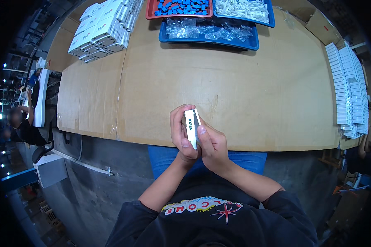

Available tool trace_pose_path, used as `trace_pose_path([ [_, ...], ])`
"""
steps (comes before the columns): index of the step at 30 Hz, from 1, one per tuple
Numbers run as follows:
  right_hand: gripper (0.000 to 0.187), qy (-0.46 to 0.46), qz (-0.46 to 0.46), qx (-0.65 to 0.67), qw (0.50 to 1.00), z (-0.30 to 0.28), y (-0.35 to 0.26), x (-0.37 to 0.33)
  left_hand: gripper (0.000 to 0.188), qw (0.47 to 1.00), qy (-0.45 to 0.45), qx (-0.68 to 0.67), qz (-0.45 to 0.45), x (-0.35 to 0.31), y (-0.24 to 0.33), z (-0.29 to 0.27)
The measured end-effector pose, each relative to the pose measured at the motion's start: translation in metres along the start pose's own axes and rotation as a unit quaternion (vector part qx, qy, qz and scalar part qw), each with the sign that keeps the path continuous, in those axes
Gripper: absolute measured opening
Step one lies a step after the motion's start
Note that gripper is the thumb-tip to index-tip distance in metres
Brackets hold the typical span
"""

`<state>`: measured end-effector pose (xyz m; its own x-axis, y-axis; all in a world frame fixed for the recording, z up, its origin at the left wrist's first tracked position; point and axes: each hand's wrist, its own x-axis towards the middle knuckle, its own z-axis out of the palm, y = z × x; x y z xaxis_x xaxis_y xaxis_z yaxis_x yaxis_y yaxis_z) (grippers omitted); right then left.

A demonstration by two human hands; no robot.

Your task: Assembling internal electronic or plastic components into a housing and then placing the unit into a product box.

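Above my lap, just over the near edge of the table, both hands hold a slim white box-shaped piece (190, 133). It stands tilted, with dark print on its white narrow face and a dark grey strip along its right side. My left hand (178, 131) wraps round its left side, fingertips at the top and thumb near the bottom. From the right, my right hand (214, 149) grips it, thumb pressed against the dark strip. Its back and underside are hidden by my fingers.
Brown cardboard (160, 90) covers the table. White box-shaped pieces (105, 31) are stacked at the far left, with more white stacks (347, 90) along the right edge. A red tray (150, 12) of blue parts and blue trays (251, 44) of white parts and clear bags stand at the back.
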<state>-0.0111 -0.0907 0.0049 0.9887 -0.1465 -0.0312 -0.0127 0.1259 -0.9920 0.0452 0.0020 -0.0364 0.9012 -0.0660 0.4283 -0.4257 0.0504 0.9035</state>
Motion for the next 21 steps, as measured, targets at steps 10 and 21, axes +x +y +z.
trace_pose_path([
  [10, 0.056, -0.053, 0.049, -0.002, 0.997, -0.031, -0.001, 0.018, 0.125, 0.99, -0.089, -0.05, -0.093, 0.006, -0.018, 0.0],
  [21, 0.085, -0.043, -0.229, -0.289, 0.929, -0.069, 0.012, 0.029, 0.081, 0.805, -0.116, -0.312, -0.492, 0.018, 0.025, 0.013],
])
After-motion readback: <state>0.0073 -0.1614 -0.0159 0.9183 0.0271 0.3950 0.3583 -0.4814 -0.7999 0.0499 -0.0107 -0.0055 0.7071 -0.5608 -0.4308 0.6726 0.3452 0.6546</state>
